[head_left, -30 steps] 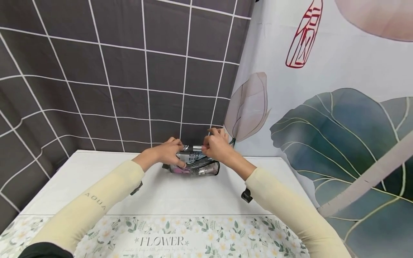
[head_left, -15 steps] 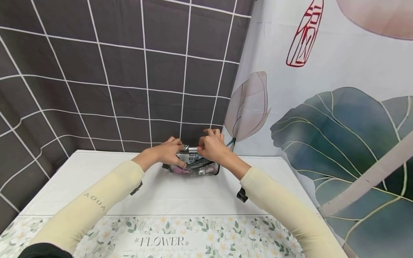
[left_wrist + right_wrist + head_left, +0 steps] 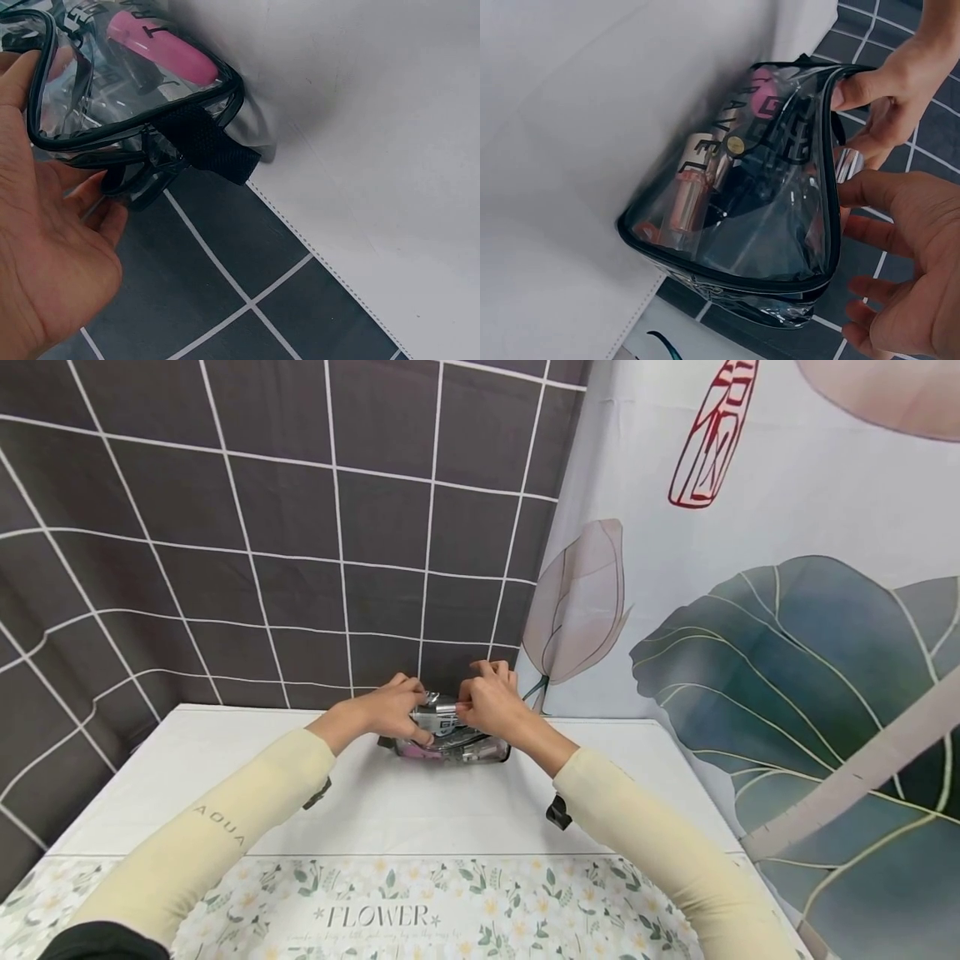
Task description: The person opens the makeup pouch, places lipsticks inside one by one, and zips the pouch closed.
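Note:
A clear pouch (image 3: 486, 750) with black trim and "TRAVEL" lettering lies at the back of the white table. My left hand (image 3: 388, 708) grips its left side, thumb on the near face and fingers behind the upper edge. In the right wrist view a shiny silver tube (image 3: 849, 163) shows at the pouch's edge, pinched by my right hand (image 3: 915, 255); how much of it is inside is hidden. Through the plastic I see a pink rounded item (image 3: 169, 52) and a pinkish cosmetic tube (image 3: 688, 199). A black strap (image 3: 206, 146) sticks out at the pouch's left end.
A dark cloth (image 3: 270, 577) with white grid lines hangs behind the table's back edge. On the right hangs a white cloth (image 3: 592, 460) with leaf prints. A floral mat (image 3: 390, 902) reading "FLOWER" covers the table's front.
My right hand has shifted a little left along the pouch's upper edge, and less of the silver tube shows between the hands. My left hand has stayed almost in place.

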Motion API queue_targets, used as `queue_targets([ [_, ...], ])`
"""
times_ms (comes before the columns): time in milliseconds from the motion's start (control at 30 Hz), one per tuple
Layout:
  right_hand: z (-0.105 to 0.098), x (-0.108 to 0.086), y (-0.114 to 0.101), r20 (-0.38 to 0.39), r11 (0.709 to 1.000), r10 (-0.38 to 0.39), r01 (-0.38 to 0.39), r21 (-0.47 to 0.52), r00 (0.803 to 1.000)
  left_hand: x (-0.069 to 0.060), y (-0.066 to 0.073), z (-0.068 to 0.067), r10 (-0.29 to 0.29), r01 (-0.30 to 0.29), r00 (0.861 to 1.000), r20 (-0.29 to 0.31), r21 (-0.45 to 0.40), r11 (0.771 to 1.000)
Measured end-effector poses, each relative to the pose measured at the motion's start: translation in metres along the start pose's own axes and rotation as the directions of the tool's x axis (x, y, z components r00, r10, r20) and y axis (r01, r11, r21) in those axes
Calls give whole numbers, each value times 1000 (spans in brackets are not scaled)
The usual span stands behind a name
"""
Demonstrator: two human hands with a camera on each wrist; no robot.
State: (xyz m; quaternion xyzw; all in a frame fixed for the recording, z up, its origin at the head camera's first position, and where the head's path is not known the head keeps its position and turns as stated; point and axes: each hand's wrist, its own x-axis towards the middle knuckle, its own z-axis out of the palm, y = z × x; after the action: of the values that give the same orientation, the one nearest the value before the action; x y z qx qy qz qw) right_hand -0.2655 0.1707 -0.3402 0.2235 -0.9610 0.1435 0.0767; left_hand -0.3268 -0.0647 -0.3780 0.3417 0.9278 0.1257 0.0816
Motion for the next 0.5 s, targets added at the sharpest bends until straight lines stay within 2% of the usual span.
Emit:
queue_targets([
  [33,0,0,0,5,1000,6,-6,-3,1000,-1,2,-1,-2,2,1000,2,-5,1000],
  [100,0,0,-1,14,1000,19,-19,-4,1000,-9,15,-9,-18,19,1000,23,-20,1000],
  [200,1,0,-2,27,999,35,-35,-9,999,-12,20,-11,-26,26,999,26,-2,1000],
  [333,-1,-1,-2,26,999,45,-44,-17,999,-14,21,-11,-32,32,999,24,25,999],
  [500,-3,-5,2,-12,999,53,-53,-2,998,-14,17,-9,-15,15,1000,10,16,1000],
])
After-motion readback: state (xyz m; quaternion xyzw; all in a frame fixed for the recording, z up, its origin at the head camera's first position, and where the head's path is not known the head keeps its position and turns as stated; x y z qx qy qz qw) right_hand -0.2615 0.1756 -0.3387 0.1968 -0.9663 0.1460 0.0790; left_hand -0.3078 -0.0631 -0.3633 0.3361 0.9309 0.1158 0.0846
